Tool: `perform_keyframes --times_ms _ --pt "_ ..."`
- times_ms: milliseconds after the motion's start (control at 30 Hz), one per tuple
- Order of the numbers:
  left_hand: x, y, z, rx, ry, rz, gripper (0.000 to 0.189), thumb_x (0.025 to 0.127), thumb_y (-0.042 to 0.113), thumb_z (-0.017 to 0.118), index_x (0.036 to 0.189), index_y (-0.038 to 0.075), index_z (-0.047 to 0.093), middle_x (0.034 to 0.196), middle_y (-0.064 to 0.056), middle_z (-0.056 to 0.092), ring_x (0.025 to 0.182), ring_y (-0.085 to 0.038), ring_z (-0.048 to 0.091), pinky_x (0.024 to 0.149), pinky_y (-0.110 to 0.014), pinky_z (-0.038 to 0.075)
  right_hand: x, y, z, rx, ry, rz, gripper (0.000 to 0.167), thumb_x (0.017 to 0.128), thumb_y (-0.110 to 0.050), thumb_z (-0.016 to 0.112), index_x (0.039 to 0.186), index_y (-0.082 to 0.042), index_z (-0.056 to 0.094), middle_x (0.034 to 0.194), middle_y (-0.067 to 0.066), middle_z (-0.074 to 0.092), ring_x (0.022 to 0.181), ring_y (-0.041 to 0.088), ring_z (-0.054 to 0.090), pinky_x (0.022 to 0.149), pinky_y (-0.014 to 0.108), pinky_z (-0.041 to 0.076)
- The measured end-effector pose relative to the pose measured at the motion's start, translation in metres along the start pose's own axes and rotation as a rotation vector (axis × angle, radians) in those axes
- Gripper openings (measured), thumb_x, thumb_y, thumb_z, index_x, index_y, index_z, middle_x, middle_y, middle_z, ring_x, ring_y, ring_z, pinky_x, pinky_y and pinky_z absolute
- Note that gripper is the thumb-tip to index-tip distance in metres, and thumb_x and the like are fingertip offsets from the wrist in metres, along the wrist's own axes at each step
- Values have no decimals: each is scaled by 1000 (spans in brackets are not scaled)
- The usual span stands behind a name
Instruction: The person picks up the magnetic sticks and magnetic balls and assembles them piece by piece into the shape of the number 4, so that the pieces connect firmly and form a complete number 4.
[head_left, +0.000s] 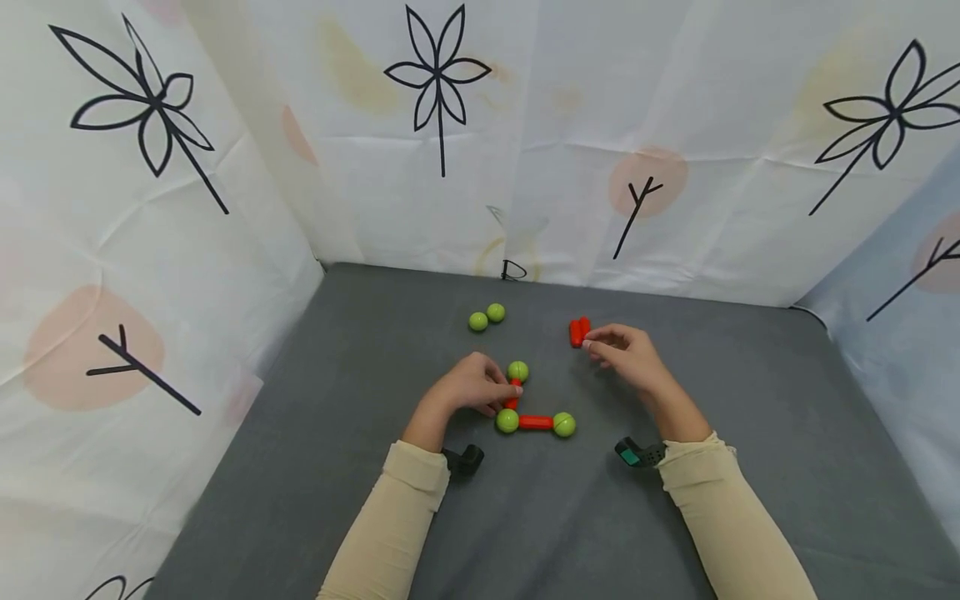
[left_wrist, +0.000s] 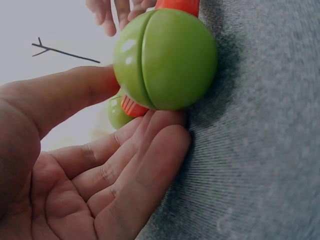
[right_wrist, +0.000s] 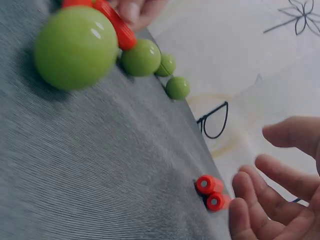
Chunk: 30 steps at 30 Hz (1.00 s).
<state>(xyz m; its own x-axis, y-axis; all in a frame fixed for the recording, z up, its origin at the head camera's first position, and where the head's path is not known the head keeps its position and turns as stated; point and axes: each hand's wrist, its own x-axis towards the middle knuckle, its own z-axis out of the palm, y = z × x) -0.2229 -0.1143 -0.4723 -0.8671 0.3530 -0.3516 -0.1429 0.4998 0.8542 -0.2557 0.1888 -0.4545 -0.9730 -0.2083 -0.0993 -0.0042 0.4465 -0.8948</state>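
Note:
On the dark table, three green balls and two red rods form an L. The lower red rod links the corner green ball to the right green ball. The other red rod runs up to the far green ball. My left hand pinches this upright rod, thumb across it. In the left wrist view a green ball stands in front of the fingertips. My right hand, fingers apart and bent with nothing between them, hovers beside two loose red rods.
Two loose green balls lie together toward the back of the grey tabletop. A patterned white cloth hangs behind the table, with more cloth along both sides. Dark wrist straps sit at the sleeve ends.

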Motion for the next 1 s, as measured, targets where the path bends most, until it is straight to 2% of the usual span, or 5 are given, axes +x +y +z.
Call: perform_keyframes --times_ms 200,467,667,800,1000 --pt "0 -1 1 -23 -2 -20 21 96 25 81 93 4 82 90 -9 79 75 -18 76 70 -34 65 19 6 -5 52 79 48 43 106 -25 68 137 4 63 122 16 68 102 21 69 86 29 61" --pt "1 -3 1 -42 -18 -23 21 97 24 80 94 3 81 91 -9 78 75 -18 76 71 -34 65 42 14 -2 4 94 120 45 106 -21 65 143 5 60 129 22 65 98 18 68 80 23 60" --pt "2 -4 2 -42 -23 -32 20 96 24 81 93 5 81 90 -8 77 75 -18 75 71 -34 65 51 17 1 -57 83 97 44 105 -17 66 141 8 60 134 29 64 96 14 67 78 21 59" --pt "3 -4 0 -36 -21 -20 20 96 25 81 92 5 81 89 -8 77 74 -17 75 70 -34 65 53 17 3 -80 78 88 41 104 -13 65 139 9 61 130 30 65 90 12 66 76 21 59" --pt "2 -6 -2 -31 -22 -14 20 96 25 81 91 6 81 88 -7 77 73 -17 75 70 -34 65 54 16 5 -89 85 97 40 103 -10 66 138 9 61 125 28 67 89 21 69 74 20 58"
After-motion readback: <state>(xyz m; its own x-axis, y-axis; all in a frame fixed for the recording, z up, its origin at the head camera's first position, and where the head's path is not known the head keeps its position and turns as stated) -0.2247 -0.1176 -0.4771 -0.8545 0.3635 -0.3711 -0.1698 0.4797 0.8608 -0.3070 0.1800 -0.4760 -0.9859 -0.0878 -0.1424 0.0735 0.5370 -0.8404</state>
